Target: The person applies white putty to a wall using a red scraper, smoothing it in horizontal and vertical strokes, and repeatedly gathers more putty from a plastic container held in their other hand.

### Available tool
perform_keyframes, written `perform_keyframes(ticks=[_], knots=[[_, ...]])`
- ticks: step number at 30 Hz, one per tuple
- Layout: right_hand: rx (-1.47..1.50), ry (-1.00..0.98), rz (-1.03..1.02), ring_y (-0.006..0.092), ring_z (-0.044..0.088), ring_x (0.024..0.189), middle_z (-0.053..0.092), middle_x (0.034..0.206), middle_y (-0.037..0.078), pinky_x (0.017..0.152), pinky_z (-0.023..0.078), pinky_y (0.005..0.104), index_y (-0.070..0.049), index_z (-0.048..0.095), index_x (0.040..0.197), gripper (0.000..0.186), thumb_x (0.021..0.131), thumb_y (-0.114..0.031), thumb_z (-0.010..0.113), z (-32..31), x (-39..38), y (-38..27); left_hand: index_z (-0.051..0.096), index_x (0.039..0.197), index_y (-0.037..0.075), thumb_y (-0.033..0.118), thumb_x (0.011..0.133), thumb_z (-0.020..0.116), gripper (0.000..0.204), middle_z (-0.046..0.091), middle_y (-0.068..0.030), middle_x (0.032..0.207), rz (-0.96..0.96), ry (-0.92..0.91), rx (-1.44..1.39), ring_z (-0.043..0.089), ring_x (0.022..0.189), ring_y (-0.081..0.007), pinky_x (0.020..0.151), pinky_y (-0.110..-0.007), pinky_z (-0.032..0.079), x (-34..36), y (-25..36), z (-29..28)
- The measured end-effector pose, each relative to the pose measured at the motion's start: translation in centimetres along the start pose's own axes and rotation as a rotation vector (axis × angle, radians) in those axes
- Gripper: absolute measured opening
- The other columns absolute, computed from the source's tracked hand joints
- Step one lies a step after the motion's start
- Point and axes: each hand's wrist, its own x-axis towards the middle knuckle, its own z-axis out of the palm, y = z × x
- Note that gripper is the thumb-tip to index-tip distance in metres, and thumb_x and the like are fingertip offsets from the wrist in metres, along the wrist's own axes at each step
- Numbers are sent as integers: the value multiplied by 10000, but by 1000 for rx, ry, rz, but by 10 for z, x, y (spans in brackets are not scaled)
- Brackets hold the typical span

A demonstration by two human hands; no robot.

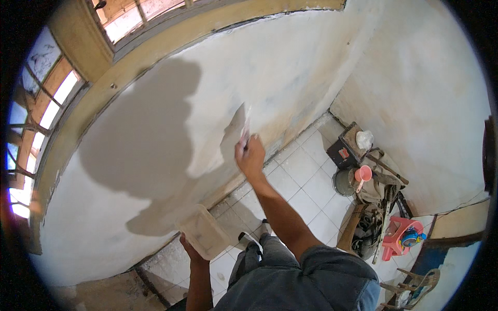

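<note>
My right hand is closed round the handle of a putty knife, raised in front of the wall. The thin pale blade points up and lies at or very near the plaster; whether it touches is hard to make out. Low on the left, my left hand grips a shallow rectangular plastic tub by its near left side. The tub is tilted and looks pale inside; how much it contains cannot be made out. The wall is whitish, with patchy bluish and tan areas, and carries my shadow.
A yellow-framed barred window borders the wall's upper left. Along the right stand a black box, a dark bucket with a pink dipper, a container of tools and a pink stool. White tiles cover the floor.
</note>
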Motion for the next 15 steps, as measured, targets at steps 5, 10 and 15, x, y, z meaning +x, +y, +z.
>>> perform_keyframes(ticks=[5,10,15], knots=[[-46,132,278,378,514,655,506,709,192,581,409,434,8,505,779,102,770,-80,556,-3,8,42,503,1129,101,414,902,404,399,568,-54,996,-45,-48,-22,589,880,-220,736,-387,533,4,4,-38],[-200,38,381,399,518,664,506,716,211,598,411,454,7,501,779,113,768,-94,552,-2,-72,53,474,1185,156,529,865,407,496,541,-51,1080,-108,-92,29,539,989,-254,836,-452,480,15,6,-88],[-102,-125,344,391,490,628,473,670,177,555,393,433,-10,454,732,140,736,-71,579,12,-136,31,457,1227,147,551,847,410,557,523,-84,1155,-219,-59,-8,527,1031,-290,865,-458,465,12,1,-87]])
